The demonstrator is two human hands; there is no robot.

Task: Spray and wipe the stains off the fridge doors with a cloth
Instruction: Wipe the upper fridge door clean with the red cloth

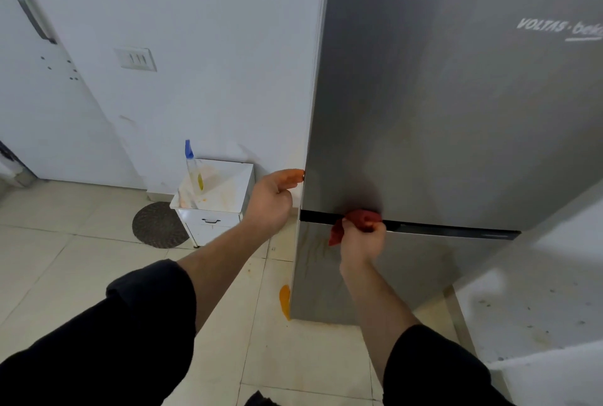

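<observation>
Head view: the wiping step is in hand. At centre frame the right hand (362,242) bunches a red cloth (363,218) in curled fingers and presses it to the gap between the fridge's upper door (440,111) and lower door (408,271). The left hand (272,200), fingers together and orange-stained, touches the upper door's left edge; whether the fingers hook round it I cannot tell. The spray bottle (193,167) stands left of centre. The next move probably calls for firm strokes down the streaked lower door.
</observation>
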